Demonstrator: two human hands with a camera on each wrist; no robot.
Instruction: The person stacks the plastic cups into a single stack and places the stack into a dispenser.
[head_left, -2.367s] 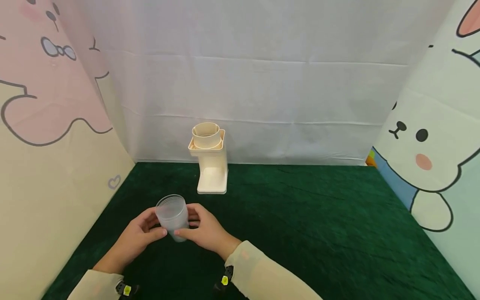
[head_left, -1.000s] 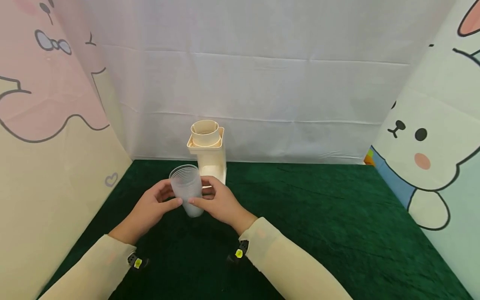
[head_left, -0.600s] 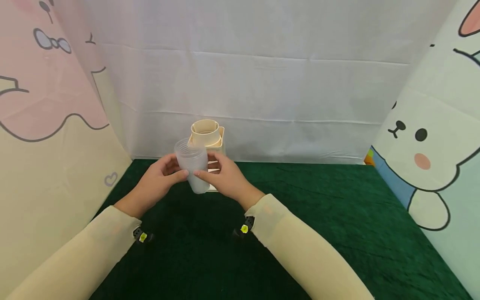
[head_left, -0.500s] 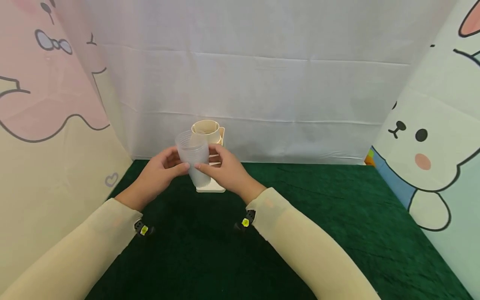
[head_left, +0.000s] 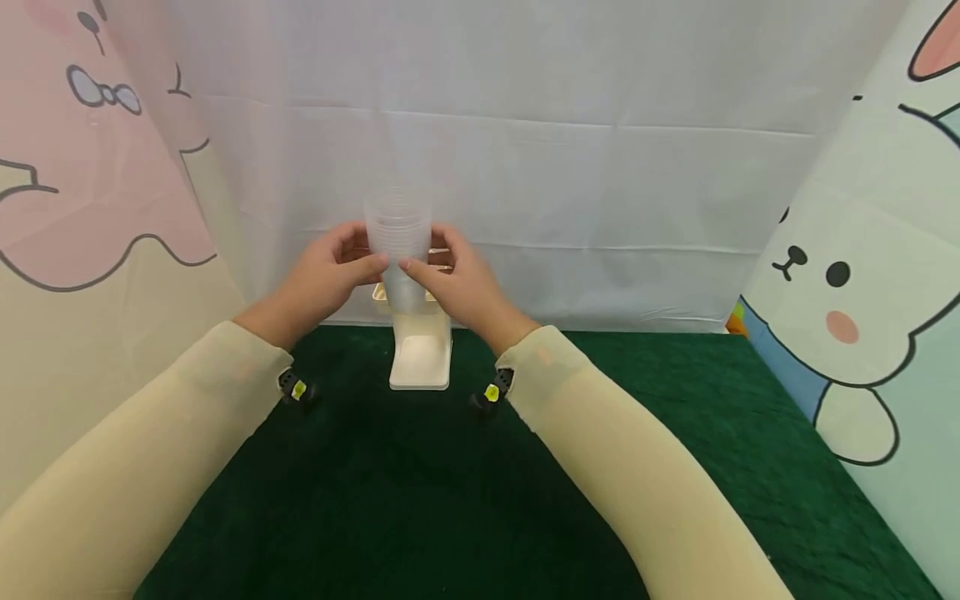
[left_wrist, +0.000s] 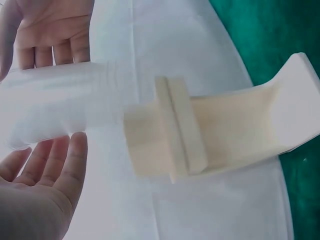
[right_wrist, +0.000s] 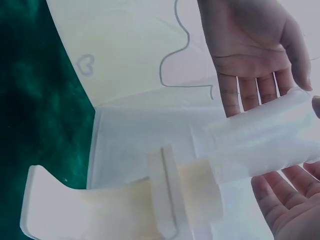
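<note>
Between my two hands, in the head view, I hold a stack of clear plastic cups (head_left: 400, 221) upright, rims up. My left hand (head_left: 322, 271) grips its left side with thumb and fingers, while my right hand (head_left: 468, 279) grips the right side. Behind and below the stack stands a cream cup dispenser (head_left: 420, 362) with a flat foot. Its round collar (left_wrist: 145, 140) shows in the left wrist view, close to the lower end of the stack; the right wrist view also shows this collar (right_wrist: 200, 192). Whether the two touch, I cannot tell.
A dark green cloth (head_left: 420, 500) covers the table. A white curtain (head_left: 600, 192) hangs right behind the dispenser. Printed cartoon panels stand at the left (head_left: 97, 217) and right (head_left: 847, 283).
Both hands have raised the cup stack and carried it forward and slightly right, from over the cloth to above the dispenser. The dispenser has stayed in place.
</note>
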